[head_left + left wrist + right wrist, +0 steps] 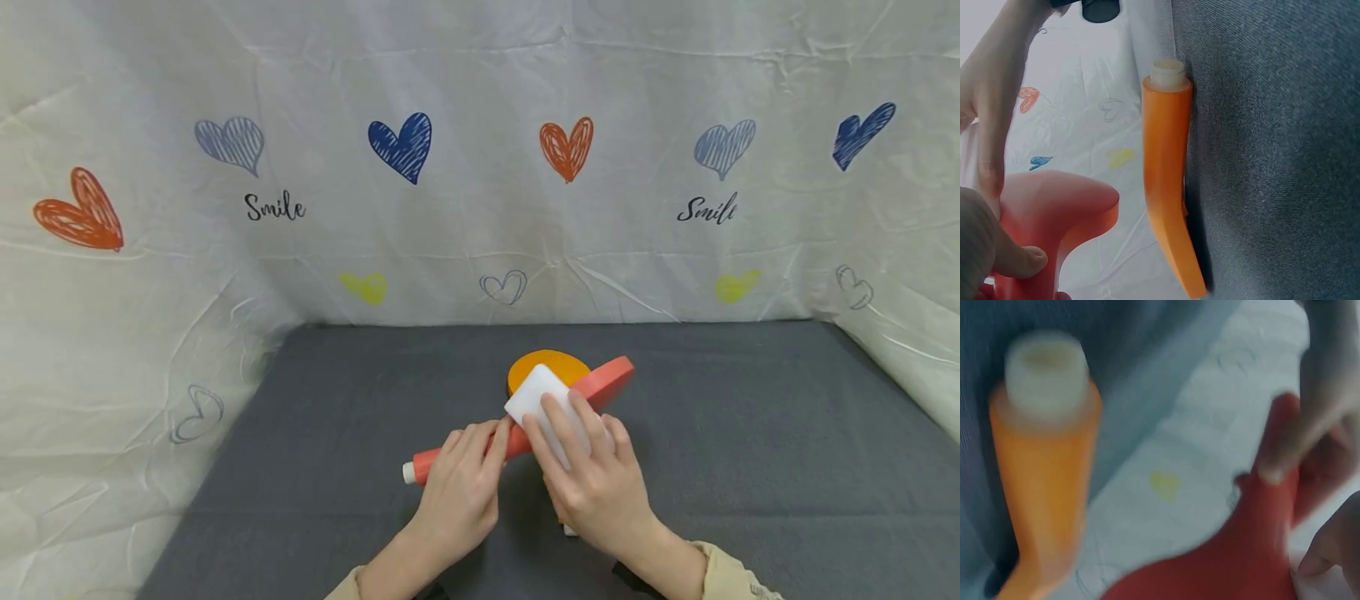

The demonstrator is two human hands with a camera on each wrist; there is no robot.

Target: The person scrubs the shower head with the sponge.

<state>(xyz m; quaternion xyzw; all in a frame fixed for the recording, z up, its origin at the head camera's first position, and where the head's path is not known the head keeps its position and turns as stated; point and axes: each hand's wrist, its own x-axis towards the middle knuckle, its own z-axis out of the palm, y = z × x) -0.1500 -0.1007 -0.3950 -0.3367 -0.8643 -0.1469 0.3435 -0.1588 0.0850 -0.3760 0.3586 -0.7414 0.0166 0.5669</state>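
Note:
A red paddle (609, 380), with a white tip on its handle, slants above the grey table. My left hand (461, 487) grips its handle, and the thumb lies along the red surface in the left wrist view. Against the paddle's upper side my right hand (596, 492) holds a white square pad (546, 406), fingers spread over it; its thumb is hidden in the head view. An orange paddle (1167, 156) lies on the table beneath, its round head (551, 364) partly covered by the pad and the red paddle. Its white-tipped handle (1047, 481) points towards me.
Grey cloth (750, 450) covers the table. A white sheet (480, 217) printed with hearts and the word Smile hangs behind it and along both sides. Dark straps (637, 579) sit at my wrists, below beige sleeves (735, 575).

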